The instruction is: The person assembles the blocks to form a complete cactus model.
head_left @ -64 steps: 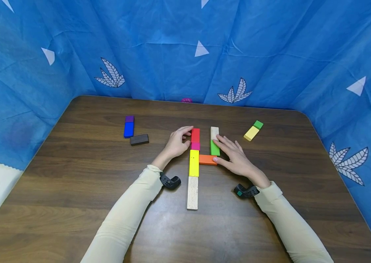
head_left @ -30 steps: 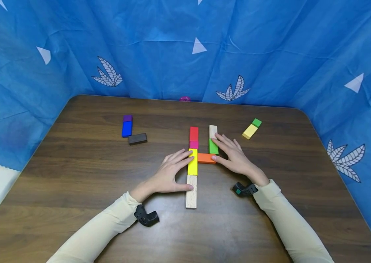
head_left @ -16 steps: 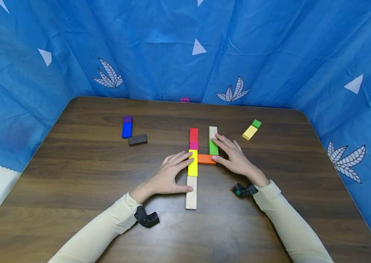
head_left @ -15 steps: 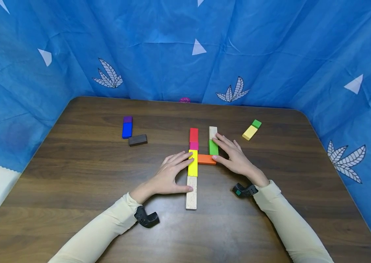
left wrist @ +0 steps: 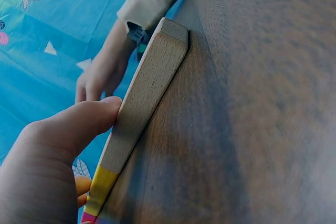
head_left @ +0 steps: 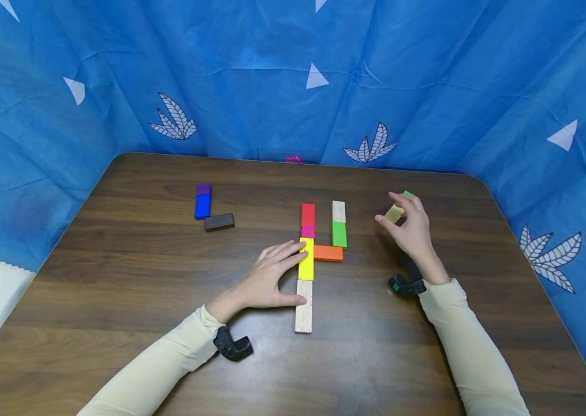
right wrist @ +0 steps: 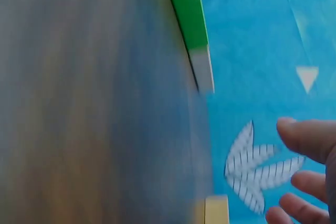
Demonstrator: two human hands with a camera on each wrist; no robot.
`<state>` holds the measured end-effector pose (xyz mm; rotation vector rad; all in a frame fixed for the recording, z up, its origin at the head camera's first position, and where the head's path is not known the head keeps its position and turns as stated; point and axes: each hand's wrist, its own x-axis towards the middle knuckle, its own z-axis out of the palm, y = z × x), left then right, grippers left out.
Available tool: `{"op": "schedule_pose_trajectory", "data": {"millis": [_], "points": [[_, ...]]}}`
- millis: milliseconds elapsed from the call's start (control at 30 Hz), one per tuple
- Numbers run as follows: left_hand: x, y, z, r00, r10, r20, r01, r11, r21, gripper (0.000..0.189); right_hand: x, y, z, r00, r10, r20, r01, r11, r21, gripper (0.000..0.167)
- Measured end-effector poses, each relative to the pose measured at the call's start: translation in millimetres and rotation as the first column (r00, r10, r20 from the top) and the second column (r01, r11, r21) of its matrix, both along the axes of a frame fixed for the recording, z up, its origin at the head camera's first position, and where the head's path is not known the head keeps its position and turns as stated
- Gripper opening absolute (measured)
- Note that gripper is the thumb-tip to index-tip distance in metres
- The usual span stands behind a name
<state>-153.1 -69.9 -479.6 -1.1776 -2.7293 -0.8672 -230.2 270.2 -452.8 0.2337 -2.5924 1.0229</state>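
My left hand [head_left: 267,282] rests with extended fingers on the bright yellow block [head_left: 306,268] and its thumb on the long plain wooden block [head_left: 303,319]. A red block [head_left: 308,214] and a pink block [head_left: 308,232] continue that line away from me. An orange block [head_left: 328,253] sticks out to the right, meeting a green block [head_left: 339,235] topped by a pale wooden block [head_left: 338,211]. Thumb and fingers apart, my right hand [head_left: 411,228] hovers around the pale yellow block [head_left: 393,214], partly hiding the small green block [head_left: 407,193]; the right wrist view shows no contact.
At the back left lie a blue block [head_left: 202,207] and a purple block [head_left: 203,189] end to end, beside a dark block [head_left: 219,222]. A blue patterned cloth [head_left: 261,86] hangs behind the brown wooden table [head_left: 142,277].
First my left hand leaves the red block for the yellow and long wooden blocks, then stays. Within the last half second my right hand has left the green and orange blocks for the pale yellow one.
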Motion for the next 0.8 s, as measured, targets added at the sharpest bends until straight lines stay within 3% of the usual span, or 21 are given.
{"op": "schedule_pose_trajectory", "data": {"millis": [133,233,467,800], "points": [[0.1,-0.2,0.5,1.0,-0.005,-0.003,0.005,1.0,0.005,0.088,-6.0,19.2,-1.4,0.988,-0.139,0.067,0.142,0.989,-0.032,0.061],[0.2,-0.4,1.0,1.0,-0.005,0.002,0.005,1.0,0.008,0.088,-8.3,29.7,-3.7,0.973,-0.183,0.138,0.191,0.98,-0.05,0.063],[-0.1,-0.9,0.7,1.0,0.0,0.001,0.0,1.0,0.007,0.088,-9.2,38.3,-8.1,0.946,-0.191,0.264,0.221,0.971,-0.089,0.067],[-0.9,-0.7,0.2,1.0,0.003,0.013,-0.003,1.0,-0.008,0.089,-11.8,40.0,-13.6,0.944,-0.156,0.29,0.194,0.975,-0.106,0.069]]}}
